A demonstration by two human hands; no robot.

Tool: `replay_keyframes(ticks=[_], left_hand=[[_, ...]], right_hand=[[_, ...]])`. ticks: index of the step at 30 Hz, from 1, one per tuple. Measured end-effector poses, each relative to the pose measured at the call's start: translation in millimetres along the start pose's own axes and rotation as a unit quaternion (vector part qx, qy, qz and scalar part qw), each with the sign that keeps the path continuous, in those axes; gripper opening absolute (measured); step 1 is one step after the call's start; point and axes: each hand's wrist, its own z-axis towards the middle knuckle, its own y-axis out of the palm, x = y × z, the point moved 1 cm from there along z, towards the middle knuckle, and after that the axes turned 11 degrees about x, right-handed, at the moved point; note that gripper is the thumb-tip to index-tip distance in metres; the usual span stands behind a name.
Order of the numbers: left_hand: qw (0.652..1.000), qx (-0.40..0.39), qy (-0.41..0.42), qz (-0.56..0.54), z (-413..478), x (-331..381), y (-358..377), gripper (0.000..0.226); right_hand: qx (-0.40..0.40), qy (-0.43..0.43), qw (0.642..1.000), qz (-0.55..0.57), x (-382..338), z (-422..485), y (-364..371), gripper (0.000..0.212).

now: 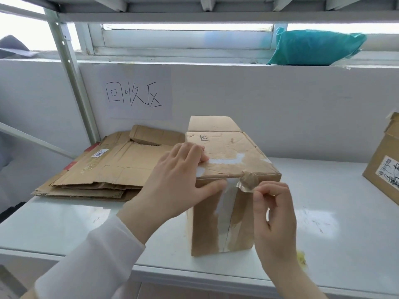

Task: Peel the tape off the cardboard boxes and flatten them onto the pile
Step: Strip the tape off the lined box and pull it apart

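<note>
A brown cardboard box stands upright in the middle of the white table. Clear tape runs over its top and down its near seam. My left hand grips the box's top left near corner, fingers on the lid and thumb against the front face. My right hand pinches a crumpled, lifted end of the tape at the top near edge. A pile of flattened cardboard lies to the left of the box.
Another cardboard box with a label stands at the right edge of the table. A paper sign with handwritten characters hangs on the wall behind. A teal plastic bag sits on the window ledge. A metal rack post rises at left.
</note>
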Motion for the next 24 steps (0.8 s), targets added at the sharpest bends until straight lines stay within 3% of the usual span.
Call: replay_keyframes(ticks=[3, 6, 10, 18, 22, 24], left_hand=[[0.999, -0.027, 0.001, 0.046, 19, 10, -4, 0.067], [0.994, -0.105, 0.005, -0.015, 34, 21, 1, 0.057], [0.977, -0.202, 0.05, -0.051, 40, 23, 8, 0.049], [0.982, -0.178, 0.053, -0.02, 37, 21, 10, 0.047], [0.981, -0.19, 0.042, -0.009, 37, 31, 9, 0.075], [0.98, -0.193, 0.036, 0.005, 36, 37, 9, 0.092]], right_hand=[[0.056, 0.14, 0.987, 0.056, -9, -1, 6, 0.01], [0.088, 0.24, 0.96, 0.118, -19, -4, 12, 0.013], [0.091, 0.291, 0.947, 0.105, -24, -1, 13, 0.019], [0.023, 0.366, 0.917, 0.154, -26, 0, -6, 0.022], [0.03, 0.467, 0.855, 0.223, -21, -18, -13, 0.011], [0.025, 0.478, 0.846, 0.236, -18, -22, -11, 0.007]])
